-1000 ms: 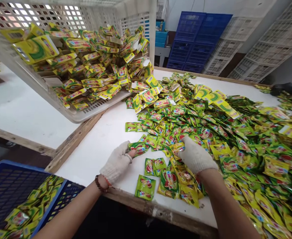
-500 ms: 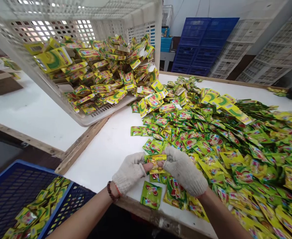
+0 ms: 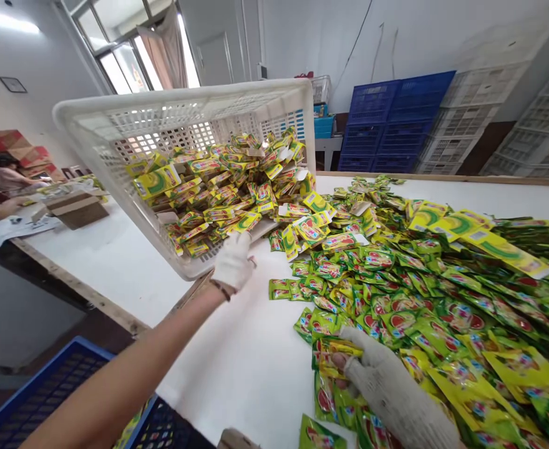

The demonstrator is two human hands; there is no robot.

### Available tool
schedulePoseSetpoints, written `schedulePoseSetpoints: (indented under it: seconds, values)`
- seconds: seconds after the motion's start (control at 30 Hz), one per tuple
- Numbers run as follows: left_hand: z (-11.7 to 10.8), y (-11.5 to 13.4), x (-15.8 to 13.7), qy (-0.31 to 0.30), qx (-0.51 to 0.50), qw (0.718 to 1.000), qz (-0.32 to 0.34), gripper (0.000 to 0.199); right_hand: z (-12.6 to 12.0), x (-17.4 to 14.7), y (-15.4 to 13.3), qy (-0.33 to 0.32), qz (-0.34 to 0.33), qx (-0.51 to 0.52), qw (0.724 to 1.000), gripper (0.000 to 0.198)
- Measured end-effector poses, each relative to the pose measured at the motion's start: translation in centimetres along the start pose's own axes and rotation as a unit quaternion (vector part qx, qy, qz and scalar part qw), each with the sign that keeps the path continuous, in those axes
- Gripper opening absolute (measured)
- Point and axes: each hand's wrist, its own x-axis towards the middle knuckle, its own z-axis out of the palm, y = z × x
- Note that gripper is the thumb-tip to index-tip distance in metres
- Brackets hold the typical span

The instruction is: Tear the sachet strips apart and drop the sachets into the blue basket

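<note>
Your left hand (image 3: pixel 234 265), grip unclear, reached the basket (image 3: pixel 185 95), leaving your right hand (image 3: pixel 382 374) pinching packets (image 3: pixel 329 347) near the desk's (image 3: pixel 237 362) front edge.

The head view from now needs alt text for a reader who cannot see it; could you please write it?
A person's gloved right hand grips at least one sachet at a white table, while the gloved left hand extends toward yellow boxes in a tilted white crate. Green and yellow sachets lie heaped on the right; blue crates stand behind.

There're 2 hands (image 3: pixel 234 262) (image 3: pixel 382 374), 1 tipped wht. basket (image 3: pixel 190 96), prob. 100+ sachets (image 3: pixel 461 317), dozens of boxes (image 3: pixel 158 182).
</note>
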Motion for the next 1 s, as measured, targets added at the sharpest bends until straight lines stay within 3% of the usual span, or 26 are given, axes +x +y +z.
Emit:
schedulePoseSetpoints:
  seconds: [0.07, 0.13, 0.2, 0.23, 0.3, 0.4, 0.47, 0.5, 0.53, 0.57, 0.63, 0.67, 0.7, 0.77, 0.83, 0.9, 1.0]
  values:
    - [-0.4, -2.1, 3.5, 0.026, -0.028, 0.996, -0.084, 0.034, -0.2, 0.4, 0.4, 0.013, -0.023, -0.02, 0.999, 0.041]
    - [-0.9, -3.3, 5.5, 0.024, -0.105, 0.983, -0.148, 0.016, -0.5, 0.7, 0.8, 0.018, -0.04, -0.002, 0.999, 0.044]
    - [-1.1, -3.2, 5.6, 0.014, -0.167, 0.97, -0.174, 0.004, -0.6, 0.8, 0.9, 0.016, -0.051, 0.072, 0.996, 0.045]
    - [-1.0, -2.6, 4.8, 0.006, -0.193, 0.964, -0.18, 0.009, -0.4, 0.8, 0.8, 0.013, -0.056, 0.126, 0.99, 0.043]
    - [-0.2, -0.7, 1.7, -0.025, -0.255, 0.948, -0.192, 0.018, 0.2, 0.7, 0.5, 0.003, -0.071, 0.241, 0.968, 0.038]
    - [1.4, 2.9, -5.7, -0.12, -0.369, 0.904, -0.18, 0.029, 1.5, 0.6, 0.2, -0.028, -0.088, 0.385, 0.919, 0.034]
    - [1.8, 4.6, -10.5, -0.232, -0.462, 0.842, -0.154, 0.035, 1.9, 0.7, 0.3, -0.048, -0.095, 0.43, 0.897, 0.033]
    - [1.7, 5.1, -12.4, -0.293, -0.463, 0.826, -0.134, 0.039, 1.8, 0.7, 0.4, -0.055, -0.096, 0.423, 0.899, 0.032]
    - [1.4, 5.2, -13.8, -0.327, -0.442, 0.828, -0.107, 0.041, 1.6, 0.8, 0.5, -0.062, -0.099, 0.394, 0.912, 0.031]
    - [0.8, 5.1, -14.8, -0.327, -0.395, 0.855, -0.073, 0.044, 1.2, 0.8, 0.6, -0.073, -0.105, 0.346, 0.93, 0.029]
    - [-0.5, 4.5, -15.3, -0.235, -0.265, 0.935, 0.021, 0.066, 0.2, 0.7, 0.7, -0.099, -0.12, 0.221, 0.963, 0.028]
    - [-1.1, 4.2, -15.0, -0.17, -0.194, 0.963, 0.081, 0.078, -0.2, 0.7, 0.6, -0.12, -0.132, 0.154, 0.972, 0.028]
    - [-1.6, 3.9, -14.7, -0.121, -0.129, 0.973, 0.146, 0.084, -0.6, 0.6, 0.5, -0.142, -0.148, 0.091, 0.975, 0.028]
    - [-2.1, 3.7, -14.0, -0.11, -0.05, 0.952, 0.283, 0.08, -1.0, 0.4, 0.3, -0.184, -0.192, -0.002, 0.964, 0.027]
    - [-2.0, 3.9, -13.7, -0.162, -0.029, 0.92, 0.355, 0.07, -0.9, 0.2, 0.0, -0.199, -0.224, -0.041, 0.953, 0.028]
    - [-1.4, 4.3, -13.9, -0.204, -0.027, 0.923, 0.326, 0.055, -0.7, -0.1, -0.2, -0.147, -0.217, -0.05, 0.964, 0.03]
    - [-0.6, 4.7, -14.5, -0.195, -0.002, 0.964, 0.182, 0.04, -0.3, -0.2, -0.3, 0.018, -0.182, -0.052, 0.982, 0.033]
